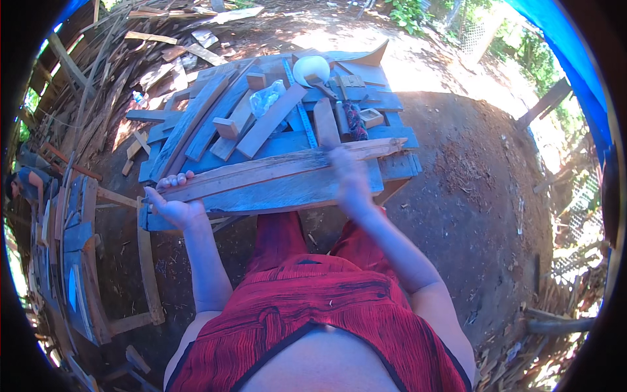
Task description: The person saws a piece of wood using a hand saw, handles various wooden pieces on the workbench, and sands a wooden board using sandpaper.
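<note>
A long, rough-edged wooden board (264, 169) lies across the near side of a wooden workbench (294, 198). My left hand (176, 203) grips its left end, palm up, with the fingers curled over the far edge. Motion blurs my right hand (349, 179), which is at the board's right part; whether it holds anything cannot be made out. Just beyond it lies a flat wooden piece (325, 122). Farther back on the bench are a blue measuring tape or rule (307, 125), a clear plastic bag (267, 98), a round white container (311, 69) and several short wooden blocks.
Long planks (196, 125) lie along the bench's left side. A small open wooden box (371, 118) sits at the right, beside a dark patterned cloth (355, 120). Another wooden bench (81, 245) stands at the left, near a person (32, 183). Scrap wood (161, 63) litters the ground behind.
</note>
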`<control>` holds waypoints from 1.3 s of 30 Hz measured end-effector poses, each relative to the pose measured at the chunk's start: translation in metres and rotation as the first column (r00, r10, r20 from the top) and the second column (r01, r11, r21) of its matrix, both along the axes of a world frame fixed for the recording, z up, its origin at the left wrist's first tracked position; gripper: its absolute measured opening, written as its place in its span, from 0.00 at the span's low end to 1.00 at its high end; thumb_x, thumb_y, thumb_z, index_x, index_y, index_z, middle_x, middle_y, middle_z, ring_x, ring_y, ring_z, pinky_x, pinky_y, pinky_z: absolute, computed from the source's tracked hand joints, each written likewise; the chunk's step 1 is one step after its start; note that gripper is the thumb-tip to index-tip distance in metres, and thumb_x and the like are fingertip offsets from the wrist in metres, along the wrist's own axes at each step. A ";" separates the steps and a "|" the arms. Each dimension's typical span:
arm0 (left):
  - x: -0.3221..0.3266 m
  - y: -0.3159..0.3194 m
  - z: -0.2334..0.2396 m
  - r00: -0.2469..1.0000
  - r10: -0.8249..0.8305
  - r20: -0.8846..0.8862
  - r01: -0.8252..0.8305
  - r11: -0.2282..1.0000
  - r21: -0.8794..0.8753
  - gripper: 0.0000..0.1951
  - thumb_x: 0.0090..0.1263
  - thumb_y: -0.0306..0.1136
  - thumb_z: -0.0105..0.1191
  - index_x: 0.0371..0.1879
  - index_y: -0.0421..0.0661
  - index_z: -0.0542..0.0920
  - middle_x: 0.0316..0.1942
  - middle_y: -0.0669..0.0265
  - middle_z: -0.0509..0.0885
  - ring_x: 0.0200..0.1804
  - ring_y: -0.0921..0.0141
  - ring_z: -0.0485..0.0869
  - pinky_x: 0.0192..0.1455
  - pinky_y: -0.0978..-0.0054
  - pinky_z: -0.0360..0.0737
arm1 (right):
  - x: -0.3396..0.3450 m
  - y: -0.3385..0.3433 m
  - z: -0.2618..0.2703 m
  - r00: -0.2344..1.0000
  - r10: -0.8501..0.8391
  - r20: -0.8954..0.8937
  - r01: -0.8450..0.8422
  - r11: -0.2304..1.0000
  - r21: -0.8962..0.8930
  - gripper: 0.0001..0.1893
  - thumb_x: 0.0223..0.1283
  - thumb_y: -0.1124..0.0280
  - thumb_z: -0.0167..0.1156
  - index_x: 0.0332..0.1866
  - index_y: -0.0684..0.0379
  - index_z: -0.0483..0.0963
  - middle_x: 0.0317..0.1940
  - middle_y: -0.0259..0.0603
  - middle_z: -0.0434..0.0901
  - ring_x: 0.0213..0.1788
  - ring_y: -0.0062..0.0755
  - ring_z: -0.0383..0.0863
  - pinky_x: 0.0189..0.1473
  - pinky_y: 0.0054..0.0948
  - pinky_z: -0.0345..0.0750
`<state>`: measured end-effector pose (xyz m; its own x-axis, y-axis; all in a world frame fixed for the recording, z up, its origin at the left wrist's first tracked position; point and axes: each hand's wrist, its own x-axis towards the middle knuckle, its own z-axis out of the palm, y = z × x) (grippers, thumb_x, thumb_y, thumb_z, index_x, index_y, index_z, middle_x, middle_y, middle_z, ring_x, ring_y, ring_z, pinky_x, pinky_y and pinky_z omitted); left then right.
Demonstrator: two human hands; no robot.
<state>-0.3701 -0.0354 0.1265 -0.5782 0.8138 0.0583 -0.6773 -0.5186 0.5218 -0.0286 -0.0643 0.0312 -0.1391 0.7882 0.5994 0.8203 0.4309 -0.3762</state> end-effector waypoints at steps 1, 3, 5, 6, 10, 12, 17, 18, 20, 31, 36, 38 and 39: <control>0.000 0.000 0.000 1.000 0.018 0.010 -0.018 1.000 -0.022 0.25 0.75 0.55 0.41 0.21 0.48 0.69 0.20 0.69 0.68 0.26 0.70 0.71 0.40 0.61 0.78 | -0.019 -0.010 -0.002 0.987 0.046 0.155 -0.044 0.999 -0.015 0.29 0.49 0.81 0.51 0.63 0.62 0.69 0.62 0.52 0.70 0.68 0.47 0.66 0.69 0.45 0.60; -0.001 0.001 -0.001 1.000 0.022 -0.003 -0.022 0.999 -0.023 0.25 0.76 0.55 0.41 0.21 0.48 0.69 0.20 0.69 0.68 0.26 0.70 0.71 0.40 0.60 0.78 | -0.010 -0.010 -0.004 0.992 0.091 0.090 -0.092 0.996 0.005 0.29 0.49 0.81 0.51 0.63 0.61 0.69 0.63 0.53 0.70 0.69 0.48 0.65 0.69 0.45 0.59; -0.003 0.000 -0.001 1.000 0.022 -0.015 -0.022 1.000 -0.007 0.25 0.76 0.54 0.40 0.21 0.48 0.69 0.20 0.69 0.68 0.25 0.70 0.70 0.40 0.60 0.78 | 0.024 0.007 -0.014 0.993 0.061 0.099 -0.064 0.998 0.024 0.30 0.50 0.81 0.51 0.64 0.60 0.69 0.64 0.53 0.69 0.70 0.48 0.63 0.70 0.45 0.59; -0.003 0.000 -0.002 1.000 0.024 -0.006 -0.025 0.999 -0.025 0.25 0.76 0.54 0.40 0.21 0.48 0.69 0.20 0.69 0.68 0.25 0.70 0.70 0.40 0.60 0.78 | 0.055 0.023 -0.018 0.993 -0.030 0.114 0.028 1.000 0.014 0.30 0.50 0.81 0.51 0.65 0.60 0.68 0.65 0.53 0.68 0.70 0.47 0.63 0.69 0.45 0.59; -0.004 0.000 -0.008 1.000 0.016 -0.012 -0.017 1.000 -0.006 0.24 0.76 0.55 0.40 0.22 0.48 0.68 0.21 0.68 0.68 0.26 0.69 0.71 0.40 0.59 0.77 | 0.117 0.042 -0.017 0.913 -0.402 0.064 0.406 0.889 -0.212 0.30 0.50 0.81 0.51 0.65 0.61 0.68 0.62 0.52 0.71 0.68 0.48 0.66 0.67 0.44 0.62; -0.004 0.000 -0.010 1.000 0.027 -0.011 -0.027 1.000 0.013 0.24 0.76 0.55 0.40 0.22 0.48 0.68 0.21 0.67 0.69 0.26 0.68 0.71 0.41 0.58 0.75 | 0.086 0.034 -0.003 0.933 -0.360 0.006 0.347 0.893 -0.288 0.29 0.51 0.80 0.51 0.64 0.61 0.69 0.59 0.51 0.74 0.65 0.50 0.70 0.65 0.44 0.64; 0.015 -0.004 -0.015 0.996 0.074 -0.049 -0.076 0.997 -0.032 0.24 0.76 0.54 0.39 0.24 0.47 0.71 0.23 0.65 0.73 0.32 0.63 0.76 0.46 0.53 0.77 | -0.099 -0.007 0.045 0.960 0.279 0.028 -0.275 0.957 -0.092 0.35 0.50 0.84 0.49 0.69 0.60 0.63 0.69 0.51 0.63 0.72 0.49 0.59 0.72 0.49 0.52; 0.017 -0.005 -0.013 0.995 0.077 -0.069 -0.081 0.995 -0.053 0.25 0.76 0.54 0.38 0.24 0.46 0.71 0.24 0.64 0.73 0.35 0.62 0.77 0.48 0.52 0.78 | -0.131 -0.016 0.054 0.945 0.327 0.010 -0.323 0.938 -0.129 0.36 0.49 0.84 0.49 0.70 0.60 0.61 0.70 0.49 0.62 0.73 0.48 0.57 0.71 0.50 0.53; 0.018 -0.007 -0.010 0.994 0.070 -0.085 -0.076 0.995 -0.066 0.25 0.76 0.54 0.37 0.24 0.47 0.71 0.24 0.64 0.73 0.35 0.62 0.77 0.47 0.52 0.78 | -0.158 -0.024 0.064 0.917 0.400 0.008 -0.396 0.911 -0.116 0.37 0.48 0.84 0.49 0.71 0.59 0.60 0.71 0.48 0.60 0.74 0.48 0.56 0.71 0.52 0.53; -0.002 -0.004 -0.018 0.996 0.061 -0.072 -0.064 0.997 -0.044 0.25 0.76 0.55 0.38 0.25 0.47 0.71 0.23 0.65 0.73 0.34 0.63 0.74 0.45 0.57 0.74 | 0.018 0.014 0.020 0.951 -0.306 0.052 0.310 0.941 -0.139 0.25 0.55 0.81 0.48 0.62 0.66 0.70 0.61 0.53 0.72 0.67 0.49 0.67 0.66 0.45 0.62; 0.000 -0.001 -0.014 0.992 0.098 -0.083 -0.099 0.995 -0.006 0.26 0.75 0.57 0.39 0.24 0.47 0.72 0.23 0.66 0.72 0.34 0.63 0.74 0.46 0.57 0.73 | -0.091 -0.017 0.027 0.978 0.206 -0.017 -0.207 0.973 -0.099 0.32 0.49 0.84 0.49 0.66 0.61 0.66 0.67 0.52 0.64 0.72 0.49 0.58 0.72 0.51 0.51; 0.002 -0.004 -0.010 0.995 0.070 -0.075 -0.071 0.997 -0.012 0.26 0.75 0.57 0.39 0.24 0.47 0.72 0.23 0.66 0.72 0.34 0.63 0.75 0.45 0.57 0.74 | -0.110 -0.029 0.034 0.921 0.357 0.156 -0.357 0.934 -0.032 0.30 0.51 0.83 0.49 0.64 0.57 0.68 0.67 0.48 0.65 0.72 0.46 0.59 0.71 0.52 0.52; 0.002 -0.005 -0.008 0.995 0.079 -0.055 -0.082 0.996 -0.042 0.26 0.75 0.58 0.38 0.24 0.47 0.72 0.23 0.66 0.72 0.34 0.63 0.75 0.45 0.56 0.74 | -0.102 -0.029 0.036 0.947 0.312 0.076 -0.310 0.950 -0.033 0.30 0.51 0.83 0.49 0.64 0.57 0.68 0.67 0.48 0.65 0.72 0.46 0.59 0.71 0.52 0.52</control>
<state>-0.3680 -0.0406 0.1187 -0.6391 0.7671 0.0556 -0.6050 -0.5460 0.5796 -0.1304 -0.0931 0.0676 -0.4255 0.7105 0.5605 0.6742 0.6620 -0.3274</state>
